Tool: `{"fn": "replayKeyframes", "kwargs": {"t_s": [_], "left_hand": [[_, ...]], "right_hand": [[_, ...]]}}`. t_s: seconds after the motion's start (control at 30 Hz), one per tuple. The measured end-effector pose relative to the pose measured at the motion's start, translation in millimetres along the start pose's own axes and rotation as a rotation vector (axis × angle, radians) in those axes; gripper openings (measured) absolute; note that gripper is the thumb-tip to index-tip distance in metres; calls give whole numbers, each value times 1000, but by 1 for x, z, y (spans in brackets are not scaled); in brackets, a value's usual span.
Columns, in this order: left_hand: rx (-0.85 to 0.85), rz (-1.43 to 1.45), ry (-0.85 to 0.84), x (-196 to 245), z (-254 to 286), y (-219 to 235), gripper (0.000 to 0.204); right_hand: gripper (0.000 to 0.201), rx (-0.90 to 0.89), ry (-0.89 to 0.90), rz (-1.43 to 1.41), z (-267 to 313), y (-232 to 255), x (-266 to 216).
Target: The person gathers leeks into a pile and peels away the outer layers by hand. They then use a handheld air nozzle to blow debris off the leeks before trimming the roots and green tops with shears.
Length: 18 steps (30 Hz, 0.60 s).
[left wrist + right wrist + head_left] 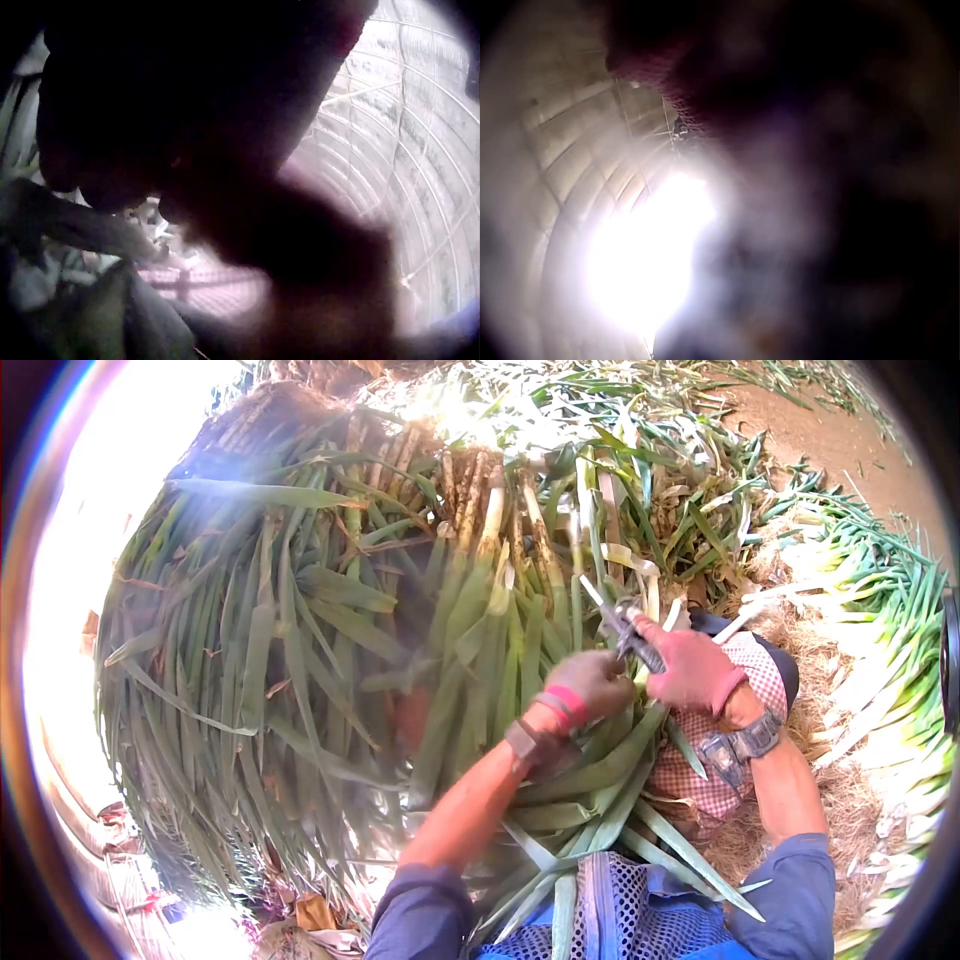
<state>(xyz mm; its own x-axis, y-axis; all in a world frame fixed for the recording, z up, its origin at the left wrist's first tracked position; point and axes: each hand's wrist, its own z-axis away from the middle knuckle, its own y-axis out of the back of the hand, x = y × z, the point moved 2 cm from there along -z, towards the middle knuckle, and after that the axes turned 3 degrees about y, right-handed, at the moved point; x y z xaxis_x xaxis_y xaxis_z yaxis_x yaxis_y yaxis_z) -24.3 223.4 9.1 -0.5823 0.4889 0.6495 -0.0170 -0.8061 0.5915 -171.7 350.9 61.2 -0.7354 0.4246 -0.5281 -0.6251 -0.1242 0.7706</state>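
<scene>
My right hand [695,665], in a dusty red glove, grips a hand tool [637,640] with a dark handle, its slim pale end pointing up and left. Close beside it, my left hand [590,685], in a greyish glove with a pink cuff, has its fingers curled at a leek [625,745]. The long green leaves of this leek spread below the hands across my lap. Motion blurs the left fingers. In the left wrist view the gloved hand [165,97] is a dark silhouette; glare and shadow fill most of the right wrist view around the red glove [656,71].
A big heap of leeks [330,600] lies at the left, leaves hanging toward me. More leeks [880,580] line the right side, white ends inward, beside dry root scraps [840,800]. Checked cloth [690,760] covers my leg. Loose trimmed leaves [690,470] lie at the back.
</scene>
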Motion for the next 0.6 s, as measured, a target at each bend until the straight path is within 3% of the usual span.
{"fn": "replayKeyframes", "kwargs": {"t_s": [0.03, 0.2, 0.3, 0.47, 0.6], "left_hand": [[62, -18, 25, -9, -7, 8, 40], [236, 52, 184, -59, -20, 21, 36], [345, 125, 236, -73, -21, 20, 36], [566, -39, 167, -72, -45, 22, 42], [520, -101, 222, -60, -73, 31, 47]], "right_hand": [[88, -97, -24, 79, 0, 3, -10], [89, -97, 22, 125, -18, -9, 11], [84, -250, 73, 214, -29, -11, 3], [82, -138, 19, 263, -81, -2, 0], [86, -86, -21, 233, -119, 7, 3]]}}
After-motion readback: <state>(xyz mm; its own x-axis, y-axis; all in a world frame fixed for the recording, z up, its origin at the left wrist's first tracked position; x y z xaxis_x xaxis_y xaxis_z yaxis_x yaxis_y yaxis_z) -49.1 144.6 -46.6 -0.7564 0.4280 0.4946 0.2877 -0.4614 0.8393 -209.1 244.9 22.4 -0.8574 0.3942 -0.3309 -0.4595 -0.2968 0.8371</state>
